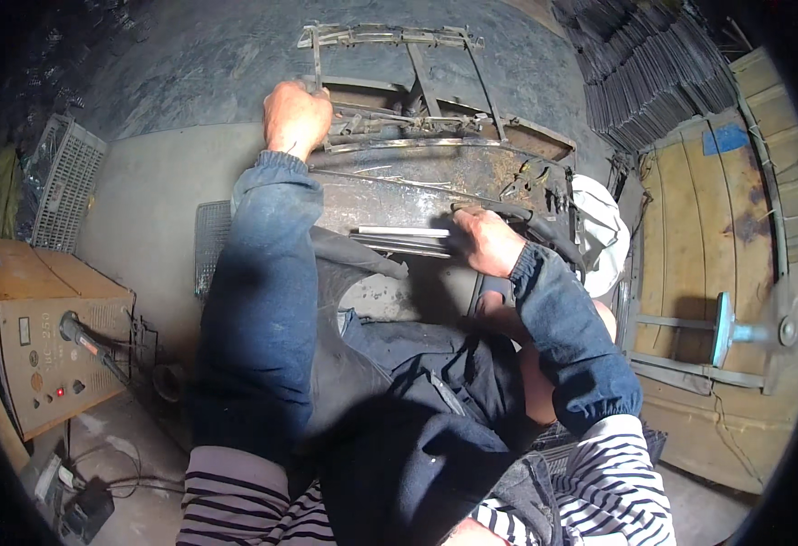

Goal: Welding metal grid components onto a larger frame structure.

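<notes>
My left hand [297,118] is closed on the left side of a thin metal frame [484,86]. This rectangular frame of narrow bars lies across the far side of a worn, rusty metal work table [390,193]. Lower and to the right, my right hand [490,241] is closed at the table's near edge. A thick black hose-like handle [544,232] runs from it toward the right; the hand hides its gripped end. Several straight metal strips [403,235] lie just left of the right hand.
An orange-brown welding machine [57,341] with a black cable stands on the left. Behind it are grey plastic crates [69,182]. Stacked dark metal parts [658,77] fill the far right. A white cloth [602,227] hangs at the table's right end, near a blue-hubbed fan [723,329].
</notes>
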The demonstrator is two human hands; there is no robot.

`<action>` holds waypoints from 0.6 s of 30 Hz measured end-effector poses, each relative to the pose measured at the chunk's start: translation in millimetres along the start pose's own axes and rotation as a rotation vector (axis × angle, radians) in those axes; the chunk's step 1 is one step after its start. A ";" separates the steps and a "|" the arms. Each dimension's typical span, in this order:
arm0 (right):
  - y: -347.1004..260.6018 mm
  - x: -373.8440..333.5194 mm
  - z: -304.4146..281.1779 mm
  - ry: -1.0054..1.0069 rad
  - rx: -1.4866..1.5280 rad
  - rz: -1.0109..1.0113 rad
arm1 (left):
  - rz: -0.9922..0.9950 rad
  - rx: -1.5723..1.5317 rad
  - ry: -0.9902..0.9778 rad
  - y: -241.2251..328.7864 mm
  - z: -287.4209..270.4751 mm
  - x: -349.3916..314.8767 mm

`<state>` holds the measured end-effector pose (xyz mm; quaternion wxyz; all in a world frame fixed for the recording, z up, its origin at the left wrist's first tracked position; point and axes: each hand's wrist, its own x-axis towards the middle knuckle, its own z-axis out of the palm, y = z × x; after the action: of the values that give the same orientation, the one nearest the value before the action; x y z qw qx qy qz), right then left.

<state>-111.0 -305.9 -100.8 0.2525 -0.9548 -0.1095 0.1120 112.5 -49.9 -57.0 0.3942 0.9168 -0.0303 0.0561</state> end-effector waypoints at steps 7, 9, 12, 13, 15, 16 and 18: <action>-3.5 -0.9 -28.4 0.354 -0.065 -0.170 | -0.061 -0.269 -0.057 -0.4 -1.4 -5.0; -12.9 5.4 -55.9 0.450 0.052 -0.062 | -0.023 -0.220 -0.009 -22.6 2.7 3.3; -1.9 22.1 -100.1 0.668 -0.036 -0.012 | -0.028 -0.205 -0.027 -20.7 5.5 2.3; 10.2 28.7 -115.7 0.663 0.057 0.036 | -0.020 -0.200 -0.030 -16.8 7.8 3.1; 19.5 51.4 -139.5 0.582 -0.010 0.146 | -0.043 -0.195 -0.029 -15.8 7.1 1.4; 26.7 64.0 -147.0 0.571 -0.042 0.173 | -0.043 -0.231 -0.028 -14.7 6.6 -0.3; 51.0 87.8 -153.0 0.525 -0.162 0.142 | -0.048 -0.314 -0.050 -15.9 9.6 2.6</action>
<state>21.5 -395.9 -10.9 0.1868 -0.9734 0.0183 -0.1311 117.4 -46.0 -74.6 0.5332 0.8454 -0.0264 0.0185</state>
